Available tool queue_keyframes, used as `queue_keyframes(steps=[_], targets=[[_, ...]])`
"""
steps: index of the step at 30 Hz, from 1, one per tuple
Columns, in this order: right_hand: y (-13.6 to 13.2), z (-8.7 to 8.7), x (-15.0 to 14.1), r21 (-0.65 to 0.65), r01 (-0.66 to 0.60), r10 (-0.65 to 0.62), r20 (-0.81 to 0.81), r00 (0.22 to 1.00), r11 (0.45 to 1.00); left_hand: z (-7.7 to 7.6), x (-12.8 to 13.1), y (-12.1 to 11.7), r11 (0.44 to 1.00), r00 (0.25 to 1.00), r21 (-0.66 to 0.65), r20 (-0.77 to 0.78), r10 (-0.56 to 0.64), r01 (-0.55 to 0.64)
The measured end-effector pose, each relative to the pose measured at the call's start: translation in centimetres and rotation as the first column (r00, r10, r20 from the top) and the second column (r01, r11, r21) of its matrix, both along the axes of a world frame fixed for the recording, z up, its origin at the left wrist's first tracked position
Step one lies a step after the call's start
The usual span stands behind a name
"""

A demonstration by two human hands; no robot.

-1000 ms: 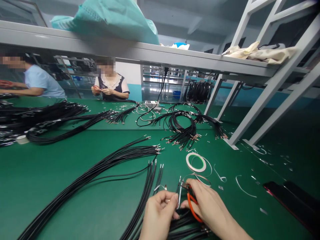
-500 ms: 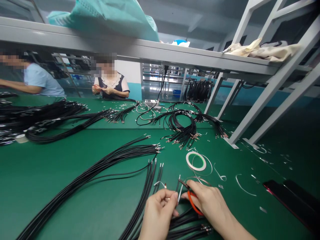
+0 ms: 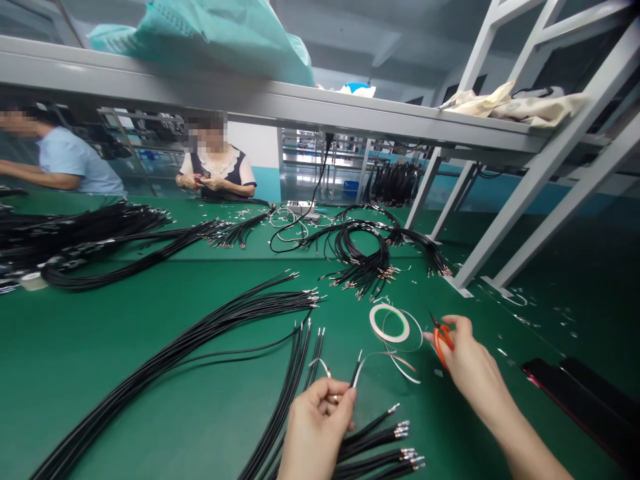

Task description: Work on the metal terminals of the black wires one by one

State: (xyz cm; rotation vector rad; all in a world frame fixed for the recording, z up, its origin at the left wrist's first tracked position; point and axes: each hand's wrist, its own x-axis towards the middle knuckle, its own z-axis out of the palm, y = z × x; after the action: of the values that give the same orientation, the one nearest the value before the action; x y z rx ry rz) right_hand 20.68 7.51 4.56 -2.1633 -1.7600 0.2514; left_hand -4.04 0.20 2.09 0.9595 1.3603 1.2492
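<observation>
My left hand [image 3: 320, 423] pinches a black cable [image 3: 355, 371] between thumb and fingers, its bare metal tip pointing up. A thin strip of tape [image 3: 377, 355] curves away to the right from the same pinch. Off to the right, my right hand [image 3: 467, 350] is closed around orange-handled scissors [image 3: 443, 343], dark blades pointing up and left, apart from the cable. Just beyond the strip lies a white tape roll with a green inner ring [image 3: 373, 324]. Cables with wrapped silver ends [image 3: 400, 430] lie beside my left hand, and loose black cables [image 3: 300, 360] run behind it.
A long bundle of black cables [image 3: 200, 340] curves across the green table [image 3: 225, 413]. Coiled cables [image 3: 350, 253] lie farther back. Grey shelf legs [image 3: 505, 173] stand at the right, near a dark flat object [image 3: 575, 400]. Two co-workers sit across the table.
My right hand has moved right with the scissors, away from the cable in my left hand. Silver-wrapped cable ends are now uncovered. A co-worker's hands have shifted slightly.
</observation>
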Motion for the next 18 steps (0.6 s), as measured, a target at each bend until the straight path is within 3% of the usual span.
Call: queue_keyframes(steps=[2, 7, 12, 15, 18], targets=[[1.7, -0.6, 2.2, -0.077, 0.049, -0.045, 0.058, 0.997, 0.996, 0.0, 0.1, -0.1, 1.000, 1.000, 0.020, -0.010, 0.006, -0.006], [5.8, -1.5, 5.2, -0.174, 0.031, -0.009, 0.127, 0.992, 0.984, 0.0, 0.1, -0.3, 0.987, 0.989, 0.164, -0.145, 0.020, 0.004], [9.4, 0.3, 6.0, -0.222, -0.027, 0.056, 0.127, 0.990, 0.975, 0.0, 0.0, -0.5, 0.958, 0.961, 0.285, -0.273, 0.041, 0.041], [9.2, 2.0, 4.5, -0.186, -0.112, 0.128, 0.080, 0.989, 0.976, 0.1, -0.1, -0.6, 0.945, 0.945, 0.318, -0.324, 0.036, 0.073], [6.3, 2.9, 0.7, -0.077, -0.310, 0.307, -0.042, 0.951, 0.948, 0.1, -0.2, -0.6, 0.939, 0.941, 0.320, -0.340, -0.012, 0.128]])
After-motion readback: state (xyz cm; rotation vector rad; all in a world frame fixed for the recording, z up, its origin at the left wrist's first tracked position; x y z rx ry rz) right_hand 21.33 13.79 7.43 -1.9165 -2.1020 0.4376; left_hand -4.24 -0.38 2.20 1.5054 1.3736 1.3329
